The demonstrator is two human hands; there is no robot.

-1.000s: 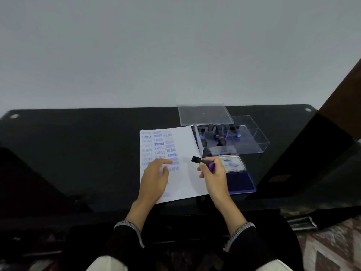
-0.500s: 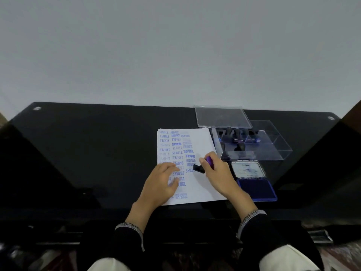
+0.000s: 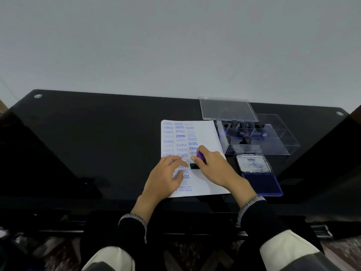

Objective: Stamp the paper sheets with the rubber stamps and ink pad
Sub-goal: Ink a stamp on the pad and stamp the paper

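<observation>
Pinching purple-handled stamp [image 3: 197,162] on matte paper [image 3: 209,145]: right hand [image 3: 216,169]; left hand [image 3: 166,178] flat.

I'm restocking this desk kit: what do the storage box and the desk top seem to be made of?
Storage box: seemingly clear hard plastic; the stamps inside show through its walls. Desk top: likely glossy black glass or lacquer; it gives mirror-like reflections.

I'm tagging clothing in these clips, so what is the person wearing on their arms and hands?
Both hands are bare: no gloves, rings or watch show on the left hand or the right hand. Each arm wears a long black sleeve, the left sleeve and the right sleeve, ending at the wrist in a narrow cuff of grey and white patterned trim.
</observation>
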